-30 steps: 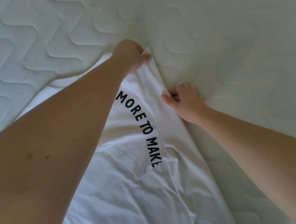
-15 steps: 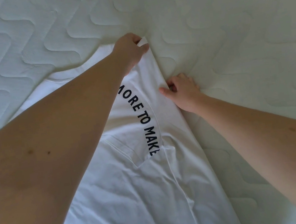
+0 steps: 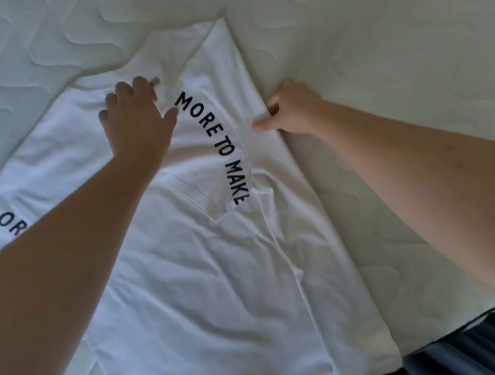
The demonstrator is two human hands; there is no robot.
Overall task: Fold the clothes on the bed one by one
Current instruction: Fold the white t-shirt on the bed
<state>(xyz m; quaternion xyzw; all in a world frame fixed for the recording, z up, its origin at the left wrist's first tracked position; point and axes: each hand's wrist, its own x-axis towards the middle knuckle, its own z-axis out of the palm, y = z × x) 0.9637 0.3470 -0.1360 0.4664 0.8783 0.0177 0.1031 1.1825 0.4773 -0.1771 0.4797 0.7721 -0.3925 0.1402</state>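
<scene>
Two hands are working one white T-shirt (image 3: 208, 274), which is lying spread on the quilted bed (image 3: 378, 37) with its hem toward you and its right side already folded in over the body. Your left hand (image 3: 135, 120) is resting flat near the collar, fingers spread and relaxed, pressing the cloth. Your right hand (image 3: 289, 109) is curling round the folded edge at shoulder height, thumb on top and the other fingers tucked underneath.

To do this step well, you are probably best keeping the right-hand pinch firm while sweeping the left palm outward, so the creases across the chest flatten before the next fold. Try keeping the folded edge straight from shoulder to hem; it is bowing slightly lower down.

The left sleeve (image 3: 1, 219), printed with dark letters, is lying out flat on the far left and is waiting to be folded in. Your left forearm is covering part of the shirt, so wrinkles beneath it cannot be judged. At the lower right the bed's edge is showing, with something dark below (image 3: 461, 357); the hem is sitting close to it.
</scene>
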